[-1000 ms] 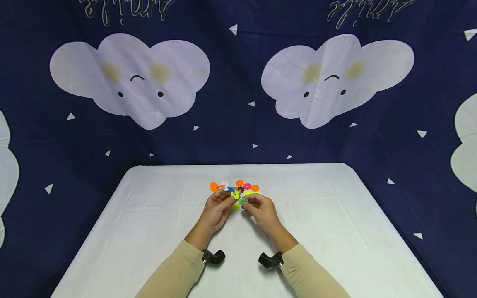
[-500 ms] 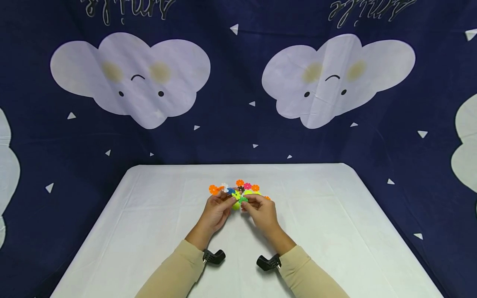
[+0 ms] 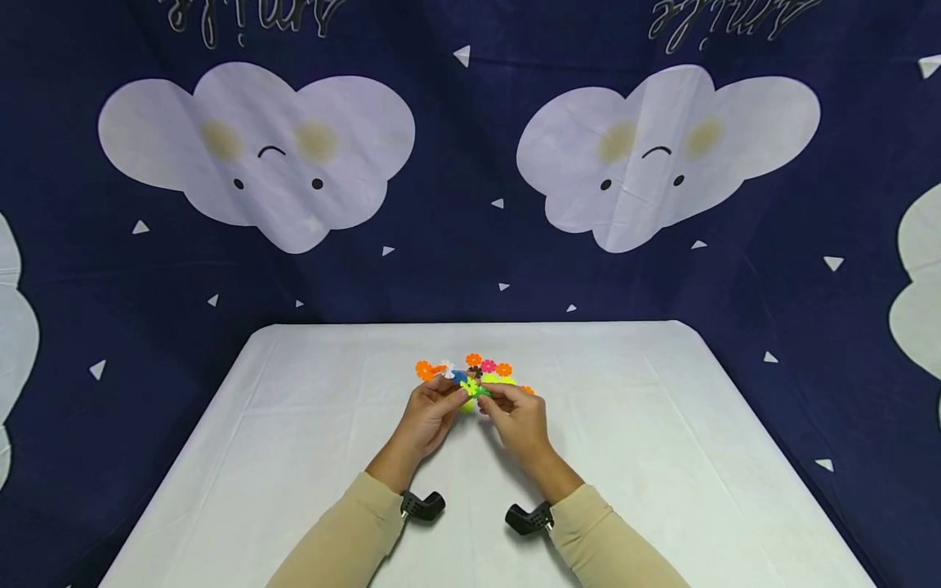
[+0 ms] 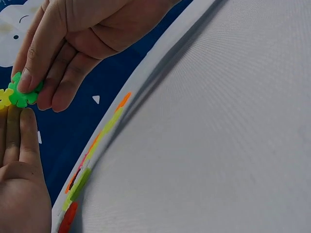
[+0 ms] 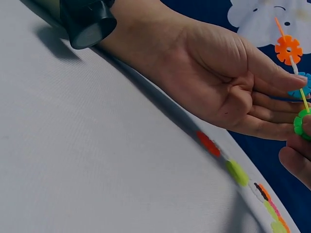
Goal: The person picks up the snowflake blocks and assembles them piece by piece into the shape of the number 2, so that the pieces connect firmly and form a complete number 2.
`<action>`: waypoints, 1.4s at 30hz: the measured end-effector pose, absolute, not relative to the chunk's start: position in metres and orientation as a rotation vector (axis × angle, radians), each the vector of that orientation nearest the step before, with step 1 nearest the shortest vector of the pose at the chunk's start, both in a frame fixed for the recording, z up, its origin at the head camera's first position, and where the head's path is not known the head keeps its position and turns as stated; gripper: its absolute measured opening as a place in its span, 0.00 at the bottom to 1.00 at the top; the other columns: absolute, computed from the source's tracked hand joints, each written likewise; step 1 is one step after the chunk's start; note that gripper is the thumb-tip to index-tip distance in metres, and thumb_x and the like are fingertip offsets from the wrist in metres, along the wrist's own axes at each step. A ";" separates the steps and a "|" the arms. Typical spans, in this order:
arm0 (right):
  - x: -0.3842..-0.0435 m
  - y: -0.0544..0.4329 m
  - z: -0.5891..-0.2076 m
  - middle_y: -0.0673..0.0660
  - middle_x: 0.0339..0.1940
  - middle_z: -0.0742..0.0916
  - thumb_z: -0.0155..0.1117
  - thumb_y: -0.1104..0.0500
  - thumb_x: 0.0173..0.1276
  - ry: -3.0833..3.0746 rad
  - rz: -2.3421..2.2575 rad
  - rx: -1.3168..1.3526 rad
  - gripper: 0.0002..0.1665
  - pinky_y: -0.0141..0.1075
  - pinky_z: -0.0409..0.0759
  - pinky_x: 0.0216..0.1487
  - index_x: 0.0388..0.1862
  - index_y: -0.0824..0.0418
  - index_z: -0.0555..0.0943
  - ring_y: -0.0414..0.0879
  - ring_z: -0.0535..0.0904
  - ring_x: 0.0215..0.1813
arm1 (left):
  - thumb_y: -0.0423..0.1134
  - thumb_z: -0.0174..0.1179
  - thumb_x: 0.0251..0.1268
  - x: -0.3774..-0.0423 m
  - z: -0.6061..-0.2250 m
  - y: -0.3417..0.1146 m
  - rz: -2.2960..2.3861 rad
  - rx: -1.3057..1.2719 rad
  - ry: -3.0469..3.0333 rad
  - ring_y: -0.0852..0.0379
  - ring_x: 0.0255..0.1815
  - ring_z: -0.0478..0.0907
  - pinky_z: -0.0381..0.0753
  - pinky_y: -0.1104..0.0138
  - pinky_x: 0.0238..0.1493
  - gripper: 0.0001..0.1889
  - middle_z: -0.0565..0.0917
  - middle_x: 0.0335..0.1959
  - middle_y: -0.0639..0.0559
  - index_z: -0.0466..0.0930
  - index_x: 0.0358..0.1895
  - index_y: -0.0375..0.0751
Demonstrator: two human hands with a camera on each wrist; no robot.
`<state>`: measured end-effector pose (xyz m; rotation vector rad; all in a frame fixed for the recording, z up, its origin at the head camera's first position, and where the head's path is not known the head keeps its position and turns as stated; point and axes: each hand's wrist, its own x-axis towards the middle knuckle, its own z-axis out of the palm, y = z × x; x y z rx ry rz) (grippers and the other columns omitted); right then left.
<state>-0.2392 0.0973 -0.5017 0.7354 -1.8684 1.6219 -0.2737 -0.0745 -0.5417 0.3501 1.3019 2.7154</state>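
Observation:
My left hand (image 3: 429,415) grips a linked chain of plastic snowflake discs at a yellow disc (image 3: 468,385). Farther along that chain are a blue disc (image 5: 302,88), a white disc (image 3: 447,368) and orange discs (image 3: 424,371). Between thumb and fingers, my right hand (image 3: 520,418) pinches a green disc (image 4: 22,97). The green disc's edge meets the yellow disc's edge, and both hands are close together above the table. In the right wrist view the yellow disc shows edge-on, as a thin line, and the right fingertips come in at the right border.
Behind the hands, loose discs lie on the white table (image 3: 625,457): orange (image 3: 474,359), pink (image 3: 488,366), dark brown (image 3: 476,372), lime and red (image 5: 209,143). A dark blue cloud-print cloth (image 3: 456,163) hangs behind. Each wrist carries a black camera mount (image 3: 424,506).
The yellow disc has shifted right and turned, coming against the green disc. My right hand has moved slightly, and the orange end of the chain has dipped and come back.

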 end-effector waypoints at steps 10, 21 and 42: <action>-0.254 0.096 -0.527 0.67 0.32 0.90 0.75 0.84 0.52 -1.840 1.349 0.697 0.16 0.33 0.87 0.29 0.41 0.76 0.87 0.56 0.88 0.25 | 0.15 0.58 0.71 -0.274 -0.543 -0.075 2.722 0.352 1.268 0.52 0.54 0.84 0.81 0.63 0.60 0.17 0.85 0.57 0.38 0.80 0.60 0.22; -0.252 0.092 -0.528 0.67 0.30 0.89 0.74 0.85 0.48 -1.787 1.238 0.727 0.17 0.40 0.87 0.26 0.38 0.77 0.87 0.55 0.87 0.25 | 0.13 0.55 0.70 -0.273 -0.539 -0.075 2.797 0.256 1.169 0.55 0.48 0.83 0.83 0.65 0.56 0.18 0.85 0.44 0.48 0.81 0.36 0.42; -0.243 0.088 -0.532 0.61 0.36 0.91 0.77 0.76 0.59 -1.835 1.167 0.652 0.13 0.35 0.88 0.34 0.44 0.72 0.89 0.50 0.90 0.31 | 0.16 0.62 0.67 -0.270 -0.538 -0.074 2.676 0.389 1.411 0.54 0.49 0.82 0.84 0.67 0.53 0.17 0.84 0.50 0.44 0.80 0.58 0.24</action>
